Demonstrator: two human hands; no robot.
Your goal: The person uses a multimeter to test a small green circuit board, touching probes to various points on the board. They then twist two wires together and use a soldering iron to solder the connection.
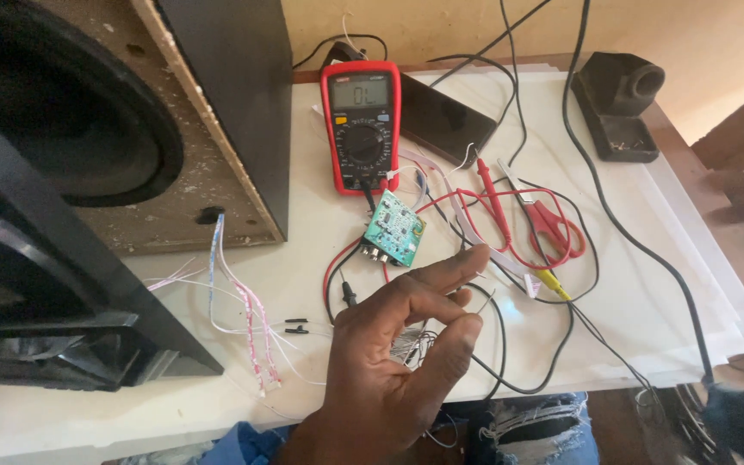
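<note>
**Left hand pinching a thin wire over the counter's near edge**

The left hand (389, 362) is rising over the near edge of the counter (647, 301), palm turned toward the camera, its fingers (441, 267) curling toward the thumb and nipping a thin wire (486, 301) between the tips. The short visible piece of wire is sticking up and to the right from the pinch. Whether it joins the tangle of fine leads below cannot be told. The right hand is only showing as a dark blur at the counter's near right corner, so its grip cannot be told.

Just beyond the fingertips a small green circuit board (395, 228) is lying near the counter's middle, its long axis running from the far left to the near right, its dark connectors facing the near edge. Behind it a red multimeter (361, 125) is lying with its long axis pointing at the far edge, display farthest. Red-handled scissors (548, 220) are resting to the right among red and black leads. An open speaker cabinet (131, 120) is occupying the far left corner, holding a large dark cone.
</note>
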